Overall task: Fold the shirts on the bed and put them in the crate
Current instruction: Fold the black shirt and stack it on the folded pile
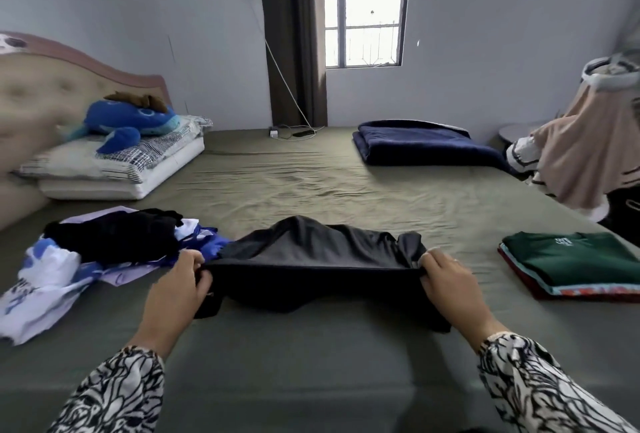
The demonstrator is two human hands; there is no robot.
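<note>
Both hands pinch the dark shirt [311, 259] along its fold near the bed's [311, 363] front edge, the left hand [180, 289] on the left end, the right hand [446, 280] on the right. Left of it lies an unfolded clothes heap [90, 256]; to the right, a folded stack [575, 264] topped green. Farther back rest pillows [114, 169] and a navy blanket [422, 143].

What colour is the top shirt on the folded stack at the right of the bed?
Dark green, with a small white print, on the folded stack; the head view shows it.

matt dark cloth shirt [311, 259], wrinkled matt olive bed sheet [311, 183], plush blue toy [128, 121], fleecy navy blanket [422, 145]
</note>
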